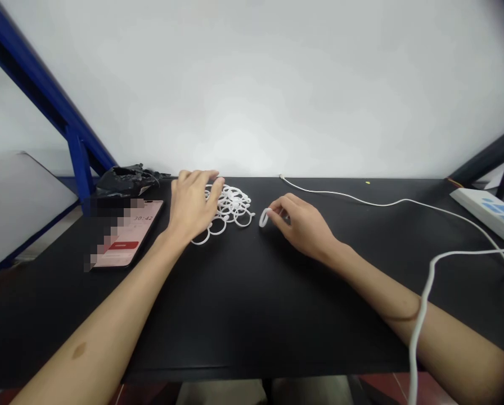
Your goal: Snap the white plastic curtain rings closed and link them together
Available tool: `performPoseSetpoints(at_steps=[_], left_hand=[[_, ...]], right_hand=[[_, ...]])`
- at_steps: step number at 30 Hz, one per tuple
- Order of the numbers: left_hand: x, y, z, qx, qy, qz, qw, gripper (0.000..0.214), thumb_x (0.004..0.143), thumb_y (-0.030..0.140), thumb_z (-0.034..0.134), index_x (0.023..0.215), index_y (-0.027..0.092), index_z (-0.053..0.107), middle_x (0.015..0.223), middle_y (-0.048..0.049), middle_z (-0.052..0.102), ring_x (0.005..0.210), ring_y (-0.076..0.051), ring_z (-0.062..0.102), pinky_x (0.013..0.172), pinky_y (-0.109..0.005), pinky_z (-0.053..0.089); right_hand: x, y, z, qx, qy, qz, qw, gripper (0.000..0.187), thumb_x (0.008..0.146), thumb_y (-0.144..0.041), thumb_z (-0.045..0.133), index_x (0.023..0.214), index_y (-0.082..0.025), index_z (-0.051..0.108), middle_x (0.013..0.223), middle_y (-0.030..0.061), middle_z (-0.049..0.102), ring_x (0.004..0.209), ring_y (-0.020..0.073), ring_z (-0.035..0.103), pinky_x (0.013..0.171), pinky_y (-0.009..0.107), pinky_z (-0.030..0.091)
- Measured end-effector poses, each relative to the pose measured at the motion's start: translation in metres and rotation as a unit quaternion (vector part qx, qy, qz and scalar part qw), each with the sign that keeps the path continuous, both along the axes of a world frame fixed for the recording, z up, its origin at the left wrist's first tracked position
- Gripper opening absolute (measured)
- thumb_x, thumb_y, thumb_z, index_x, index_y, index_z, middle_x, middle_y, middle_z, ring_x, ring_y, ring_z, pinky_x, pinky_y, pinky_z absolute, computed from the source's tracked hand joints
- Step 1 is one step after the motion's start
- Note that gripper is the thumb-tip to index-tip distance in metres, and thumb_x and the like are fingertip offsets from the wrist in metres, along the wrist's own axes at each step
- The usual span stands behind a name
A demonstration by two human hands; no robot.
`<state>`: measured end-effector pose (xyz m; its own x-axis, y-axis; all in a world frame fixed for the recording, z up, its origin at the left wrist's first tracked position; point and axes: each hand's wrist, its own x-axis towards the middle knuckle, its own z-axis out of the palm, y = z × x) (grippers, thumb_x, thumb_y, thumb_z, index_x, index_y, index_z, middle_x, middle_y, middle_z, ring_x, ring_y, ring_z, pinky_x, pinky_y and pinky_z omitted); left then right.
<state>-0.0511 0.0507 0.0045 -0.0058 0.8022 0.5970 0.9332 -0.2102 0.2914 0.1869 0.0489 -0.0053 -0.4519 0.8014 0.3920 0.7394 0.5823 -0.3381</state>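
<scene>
A loose heap of thin white rings [235, 203], several with a small knob on the rim, lies on the black table near its back edge. My left hand [194, 202] is over the heap's left side, fingers stretched out and spread, with no ring visibly gripped; its underside is hidden. To the right of the heap, my right hand [298, 222] pinches a white ring [264, 218] between thumb and fingers. That ring is tilted on edge, close to the tabletop and apart from the heap.
A phone [127, 236] lies left of my left forearm, with a crumpled black plastic bag [127, 179] behind it. A white cable [349, 196] crosses the right side; another cable [424, 298] passes over my right forearm. A white-and-blue box [488, 211] stands far right.
</scene>
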Motion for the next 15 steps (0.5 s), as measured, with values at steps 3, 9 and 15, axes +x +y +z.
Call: performPoseSetpoints(at_steps=[3,9,15], left_hand=[[-0.012,0.005,-0.001,-0.002,-0.005,0.035,0.999,0.039,0.097,0.043,0.038,0.105,0.019,0.068,0.112,-0.0093,0.07,0.107,-0.033,0.054,0.092,-0.048,0.039],[-0.018,0.009,-0.005,-0.007,-0.008,0.062,0.998,0.037,0.095,0.044,0.04,0.098,0.019,0.067,0.107,-0.0105,0.071,0.107,-0.034,0.054,0.09,-0.049,0.04],[-0.017,0.009,-0.006,-0.008,0.001,0.056,0.998,0.036,0.095,0.044,0.04,0.095,0.02,0.067,0.105,-0.0102,0.071,0.105,-0.033,0.055,0.088,-0.048,0.041]], right_hand=[[-0.018,0.011,0.007,-0.002,-0.054,-0.021,0.998,0.018,0.096,-0.032,0.047,0.095,-0.02,0.06,0.1,0.0062,0.064,0.086,0.0183,0.059,0.069,0.029,0.043],[-0.048,0.025,0.026,0.013,-0.153,-0.05,0.987,0.023,0.094,-0.027,0.044,0.098,-0.014,0.063,0.108,0.0135,0.064,0.098,0.0268,0.059,0.069,0.035,0.045],[-0.066,0.029,0.032,0.009,-0.167,-0.04,0.985,0.026,0.094,-0.025,0.043,0.104,-0.013,0.064,0.109,0.0154,0.064,0.097,0.0274,0.06,0.07,0.035,0.046]])
